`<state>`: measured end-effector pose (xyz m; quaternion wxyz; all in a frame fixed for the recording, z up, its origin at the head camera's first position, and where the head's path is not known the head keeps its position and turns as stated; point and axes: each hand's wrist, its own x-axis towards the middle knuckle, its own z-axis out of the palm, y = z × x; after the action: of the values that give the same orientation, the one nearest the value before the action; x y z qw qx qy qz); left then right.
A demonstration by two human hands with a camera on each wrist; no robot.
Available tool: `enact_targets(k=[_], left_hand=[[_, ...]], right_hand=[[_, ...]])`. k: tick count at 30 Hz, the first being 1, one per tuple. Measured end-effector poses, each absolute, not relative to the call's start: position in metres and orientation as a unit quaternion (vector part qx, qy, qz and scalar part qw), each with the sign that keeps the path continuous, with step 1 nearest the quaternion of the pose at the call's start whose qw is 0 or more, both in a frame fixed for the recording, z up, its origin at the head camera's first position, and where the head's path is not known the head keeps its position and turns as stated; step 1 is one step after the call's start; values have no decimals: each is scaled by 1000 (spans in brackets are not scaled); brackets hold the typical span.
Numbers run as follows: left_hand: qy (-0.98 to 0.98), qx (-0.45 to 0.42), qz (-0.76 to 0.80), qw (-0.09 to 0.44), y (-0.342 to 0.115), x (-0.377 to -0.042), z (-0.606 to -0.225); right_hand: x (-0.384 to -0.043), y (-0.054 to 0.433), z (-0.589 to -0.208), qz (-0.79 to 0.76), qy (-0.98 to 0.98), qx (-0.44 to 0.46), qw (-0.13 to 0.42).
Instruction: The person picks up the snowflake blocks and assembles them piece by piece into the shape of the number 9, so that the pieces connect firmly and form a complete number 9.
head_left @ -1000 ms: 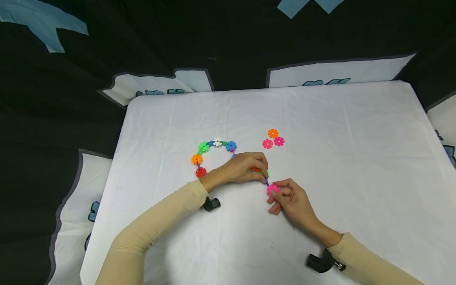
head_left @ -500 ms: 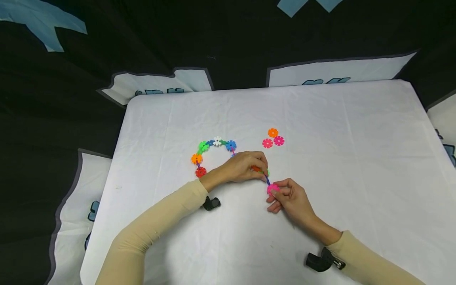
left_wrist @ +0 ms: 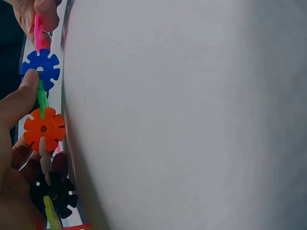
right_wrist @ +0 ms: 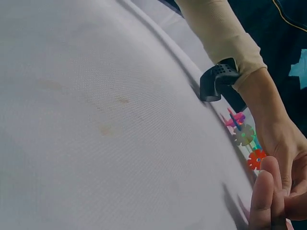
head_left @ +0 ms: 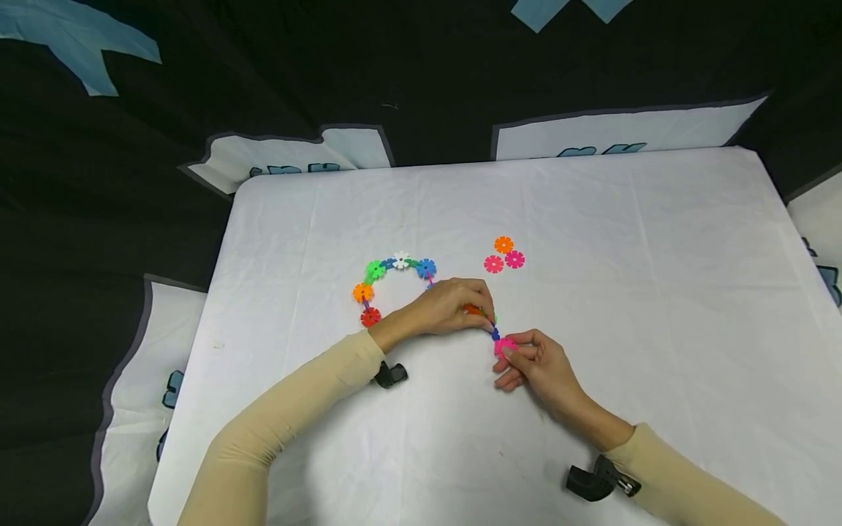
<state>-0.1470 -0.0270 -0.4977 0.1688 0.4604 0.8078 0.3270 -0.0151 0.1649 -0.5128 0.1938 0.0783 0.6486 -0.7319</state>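
Observation:
My left hand [head_left: 452, 305] holds a chain of notched plastic flower discs, its thumb on a blue disc [left_wrist: 50, 65] in the left wrist view. A pink disc [head_left: 504, 346], pinched between my right hand's [head_left: 544, 371] thumb and fingers, is slotted edge-on into that blue one. Below the blue disc in the left wrist view come a green disc [left_wrist: 42, 98], an orange-red disc [left_wrist: 53, 128] and a black disc [left_wrist: 62, 191]. The rest of the chain curves over the table past a white disc [head_left: 401, 261] to a red disc [head_left: 370, 317]. My left hand hides part of it.
Behind my hands lie three loose discs: an orange disc [head_left: 503, 245], a coral-pink disc [head_left: 493, 264] and a deep-pink disc [head_left: 515, 259]. They rest on a white-covered table [head_left: 658, 292]. Dark cloth [head_left: 434, 88] surrounds its far and left sides.
In the head view the blue disc has turned, showing more of its face. My right hand and the pink disc have shifted very slightly upward; my left hand has hardly moved.

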Motion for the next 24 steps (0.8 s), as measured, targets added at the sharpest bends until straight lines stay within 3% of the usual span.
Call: enact_targets(k=[24], left_hand=[[803,480,314,159,-27,-146,-499]], right_hand=[[-23,152,-514,-733,655,76,164]])
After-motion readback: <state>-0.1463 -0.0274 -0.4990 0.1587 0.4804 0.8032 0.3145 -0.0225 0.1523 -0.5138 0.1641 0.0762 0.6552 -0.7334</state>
